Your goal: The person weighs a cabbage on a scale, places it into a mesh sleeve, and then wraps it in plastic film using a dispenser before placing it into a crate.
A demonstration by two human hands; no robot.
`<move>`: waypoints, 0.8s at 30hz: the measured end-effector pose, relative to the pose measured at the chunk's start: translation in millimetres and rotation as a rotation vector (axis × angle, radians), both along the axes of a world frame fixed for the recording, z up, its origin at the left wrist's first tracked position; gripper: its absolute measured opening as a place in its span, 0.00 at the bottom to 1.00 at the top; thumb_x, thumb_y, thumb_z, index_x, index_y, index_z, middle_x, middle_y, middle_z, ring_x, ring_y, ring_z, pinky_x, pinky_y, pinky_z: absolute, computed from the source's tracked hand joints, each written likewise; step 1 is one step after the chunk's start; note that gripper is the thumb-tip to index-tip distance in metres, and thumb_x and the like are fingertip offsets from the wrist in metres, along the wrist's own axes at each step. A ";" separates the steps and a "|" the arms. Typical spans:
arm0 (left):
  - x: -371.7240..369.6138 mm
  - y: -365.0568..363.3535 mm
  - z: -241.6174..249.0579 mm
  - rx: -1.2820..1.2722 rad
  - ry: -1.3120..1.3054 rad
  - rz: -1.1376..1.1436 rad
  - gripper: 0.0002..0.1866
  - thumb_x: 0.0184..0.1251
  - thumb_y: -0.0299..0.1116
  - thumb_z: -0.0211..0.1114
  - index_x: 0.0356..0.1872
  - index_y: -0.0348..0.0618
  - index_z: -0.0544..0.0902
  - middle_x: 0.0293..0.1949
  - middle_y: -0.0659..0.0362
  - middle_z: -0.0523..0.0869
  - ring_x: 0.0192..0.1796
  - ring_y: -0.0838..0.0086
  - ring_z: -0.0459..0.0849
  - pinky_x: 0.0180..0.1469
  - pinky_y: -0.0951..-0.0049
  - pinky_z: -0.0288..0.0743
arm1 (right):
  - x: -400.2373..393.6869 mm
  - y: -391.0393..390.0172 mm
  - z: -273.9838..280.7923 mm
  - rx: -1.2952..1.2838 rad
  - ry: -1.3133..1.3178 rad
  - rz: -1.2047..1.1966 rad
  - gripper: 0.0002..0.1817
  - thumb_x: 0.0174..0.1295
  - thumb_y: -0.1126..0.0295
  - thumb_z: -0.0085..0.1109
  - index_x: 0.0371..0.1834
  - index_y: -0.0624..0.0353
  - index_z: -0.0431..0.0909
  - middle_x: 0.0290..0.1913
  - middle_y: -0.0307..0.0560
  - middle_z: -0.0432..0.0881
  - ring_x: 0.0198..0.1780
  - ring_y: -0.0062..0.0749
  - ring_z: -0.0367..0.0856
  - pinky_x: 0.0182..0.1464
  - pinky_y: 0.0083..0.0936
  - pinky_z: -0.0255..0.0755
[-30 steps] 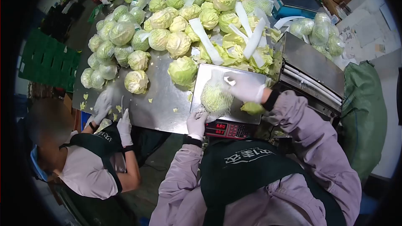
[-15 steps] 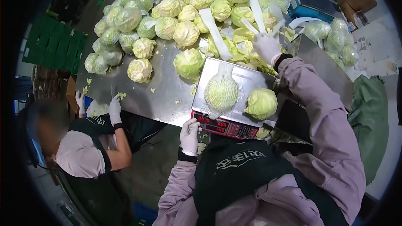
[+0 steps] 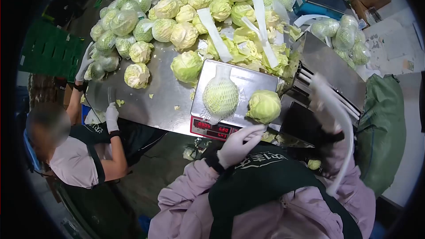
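Note:
My right hand point(image 3: 322, 104), white-gloved and blurred by motion, is at the right of the scale. A long white net sleeve point(image 3: 345, 137) hangs in a curve from it. My left hand point(image 3: 239, 146), also gloved, is just in front of the scale point(image 3: 199, 93), fingers stretched toward the right with nothing visible in them. On the steel pan sits a cabbage in white netting point(image 3: 220, 97), its loose net end toward the back. Beside it, on the pan's right part, rests a bare cabbage point(image 3: 264, 106). Red digits glow on the display, partly hidden by my left hand.
Bare cabbages point(image 3: 183, 35) and loose leaves are heaped behind the scale, with white net strips point(image 3: 215, 35) across them. Bagged cabbages point(image 3: 124, 22) lie at left and more point(image 3: 345, 35) at right. A co-worker point(image 3: 84, 150) stands at the left edge. A green sack point(image 3: 383, 132) stands at right.
My right hand has come back from the leaf heap toward my body, a white net sleeve trailing from it. My left hand has moved right along the scale's front. The co-worker's far hand has reached the bagged cabbages.

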State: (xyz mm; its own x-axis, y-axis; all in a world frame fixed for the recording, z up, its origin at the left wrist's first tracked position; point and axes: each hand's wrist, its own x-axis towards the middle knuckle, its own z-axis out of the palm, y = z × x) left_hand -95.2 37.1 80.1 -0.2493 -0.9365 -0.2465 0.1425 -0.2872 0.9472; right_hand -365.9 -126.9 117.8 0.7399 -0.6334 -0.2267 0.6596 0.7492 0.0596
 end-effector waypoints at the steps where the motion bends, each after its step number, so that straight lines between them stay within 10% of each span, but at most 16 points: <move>1: -11.4 -5.0 -0.1 -0.037 0.050 0.017 0.23 0.70 0.25 0.57 0.65 0.35 0.69 0.53 0.57 0.80 0.47 0.84 0.75 0.52 0.83 0.70 | 23.5 25.8 20.5 -0.325 0.636 -0.051 0.13 0.67 0.68 0.57 0.51 0.61 0.73 0.38 0.43 0.80 0.25 0.18 0.75 0.27 0.16 0.75; 3: -28.0 -13.3 4.1 -0.079 0.057 0.005 0.28 0.69 0.26 0.57 0.69 0.36 0.62 0.62 0.52 0.73 0.58 0.77 0.74 0.59 0.78 0.67 | 47.5 65.0 23.4 -0.530 1.331 0.205 0.08 0.63 0.70 0.63 0.41 0.59 0.75 0.28 0.39 0.78 0.22 0.16 0.73 0.25 0.12 0.68; 5: -37.6 -16.1 2.4 -0.118 -0.014 -0.079 0.31 0.69 0.27 0.58 0.71 0.36 0.58 0.68 0.48 0.66 0.69 0.68 0.66 0.68 0.70 0.60 | 55.5 96.5 4.7 -0.728 1.352 0.079 0.08 0.56 0.75 0.67 0.35 0.62 0.77 0.36 0.41 0.77 0.33 0.21 0.75 0.39 0.14 0.70; 10: -43.7 -15.6 -3.0 -0.226 -0.139 -0.031 0.16 0.63 0.28 0.64 0.52 0.35 0.78 0.54 0.50 0.80 0.59 0.65 0.77 0.62 0.69 0.68 | 52.6 127.1 -24.3 -1.060 1.595 -0.168 0.04 0.58 0.80 0.61 0.34 0.64 0.76 0.44 0.44 0.76 0.47 0.26 0.76 0.51 0.23 0.70; 16: -52.3 -15.1 -14.7 -0.347 -0.149 0.020 0.04 0.62 0.27 0.65 0.32 0.38 0.79 0.41 0.55 0.83 0.45 0.68 0.82 0.53 0.71 0.72 | 16.2 101.3 -25.5 -0.403 0.834 -0.095 0.10 0.74 0.63 0.42 0.41 0.58 0.68 0.39 0.43 0.77 0.40 0.25 0.78 0.47 0.23 0.75; 21: -50.9 -30.8 10.6 0.531 1.043 0.103 0.10 0.76 0.34 0.49 0.37 0.40 0.73 0.39 0.59 0.78 0.44 0.77 0.77 0.51 0.74 0.72 | -2.9 109.4 -40.3 0.155 0.459 0.302 0.32 0.70 0.57 0.50 0.69 0.69 0.59 0.62 0.53 0.74 0.60 0.38 0.75 0.65 0.30 0.65; 24: -42.9 -29.4 -32.1 0.513 1.078 -0.009 0.11 0.76 0.37 0.48 0.41 0.39 0.73 0.43 0.58 0.78 0.46 0.77 0.77 0.54 0.74 0.71 | -23.5 96.1 -58.2 -0.605 0.438 0.401 0.25 0.64 0.60 0.58 0.56 0.71 0.73 0.57 0.54 0.77 0.59 0.41 0.76 0.64 0.38 0.65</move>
State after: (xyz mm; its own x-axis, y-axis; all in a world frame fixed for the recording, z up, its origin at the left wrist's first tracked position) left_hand -138.1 7.7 48.0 -0.5636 -0.7868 -0.2514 0.7897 -0.6025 0.1152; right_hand -389.4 -30.8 59.6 0.8586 -0.4467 -0.2517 0.2075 0.7516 -0.6261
